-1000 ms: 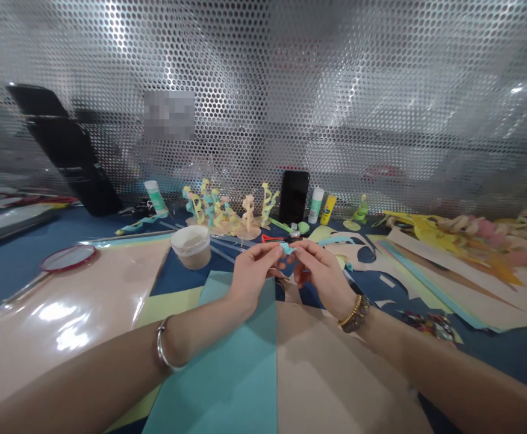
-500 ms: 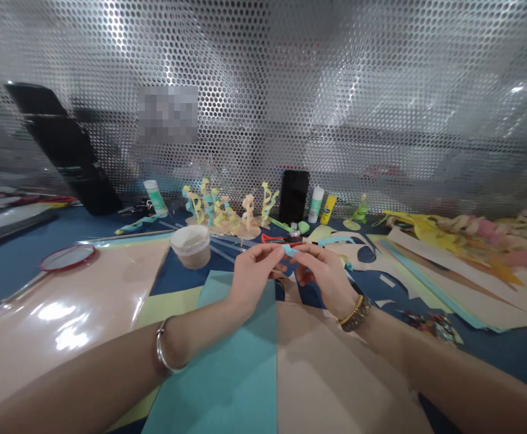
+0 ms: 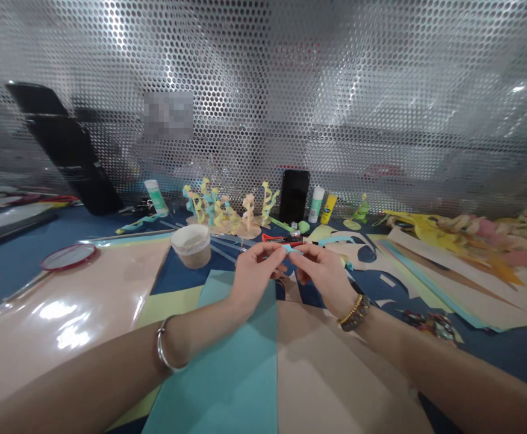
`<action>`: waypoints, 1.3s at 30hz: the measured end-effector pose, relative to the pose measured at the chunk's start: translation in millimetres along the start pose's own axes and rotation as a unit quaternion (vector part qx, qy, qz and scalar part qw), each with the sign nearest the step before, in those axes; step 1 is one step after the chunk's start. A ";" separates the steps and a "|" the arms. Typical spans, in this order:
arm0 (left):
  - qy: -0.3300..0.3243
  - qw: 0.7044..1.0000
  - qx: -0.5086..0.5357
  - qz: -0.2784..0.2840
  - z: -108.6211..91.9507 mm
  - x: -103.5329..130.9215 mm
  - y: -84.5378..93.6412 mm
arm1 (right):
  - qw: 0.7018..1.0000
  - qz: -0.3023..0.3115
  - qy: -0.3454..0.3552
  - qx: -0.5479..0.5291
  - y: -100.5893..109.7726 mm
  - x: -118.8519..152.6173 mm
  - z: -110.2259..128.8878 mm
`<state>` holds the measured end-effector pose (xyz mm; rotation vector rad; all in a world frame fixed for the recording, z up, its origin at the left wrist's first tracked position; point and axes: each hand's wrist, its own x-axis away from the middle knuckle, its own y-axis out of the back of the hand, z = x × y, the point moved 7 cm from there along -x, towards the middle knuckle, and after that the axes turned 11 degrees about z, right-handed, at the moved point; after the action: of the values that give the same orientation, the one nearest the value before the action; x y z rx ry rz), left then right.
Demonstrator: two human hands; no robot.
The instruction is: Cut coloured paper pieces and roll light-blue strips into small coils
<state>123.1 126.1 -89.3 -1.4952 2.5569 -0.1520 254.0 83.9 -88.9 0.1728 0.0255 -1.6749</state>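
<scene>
Between my two hands is a small strip of light blue paper, partly hidden by the fingertips. My left hand pinches its left side with thumb and forefinger. From the other side, my right hand grips it with bent fingers, the two thumbs close together. Below the hands lie a blue paper sheet and a pinkish-beige sheet, side by side. Just behind the fingers rests a red and black cutter.
A white tub stands left of my hands. Behind are curled paper figures, a black phone, and glue sticks. Cut paper sheets and ribbons lie at right. A plastic-covered sheet bears a red-rimmed disc.
The fingertips have shifted slightly around the blue paper strip, and less of it shows now. Both hands keep nearly the same place and still pinch it.
</scene>
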 end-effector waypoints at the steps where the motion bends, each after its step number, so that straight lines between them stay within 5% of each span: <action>1: 0.001 1.000 -0.001 0.003 0.1 0.0 -0.4 | 1.000 0.001 0.000 0.002 -0.1 0.0 0.2; 39: 0.000 1.000 -0.016 0.002 2.5 -1.1 1.1 | 1.000 -0.011 -0.004 -0.013 2.3 -1.6 0.3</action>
<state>123.2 127.6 -91.8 -1.5014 2.5733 -0.1118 256.4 85.2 -88.1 0.1464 0.0445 -1.6961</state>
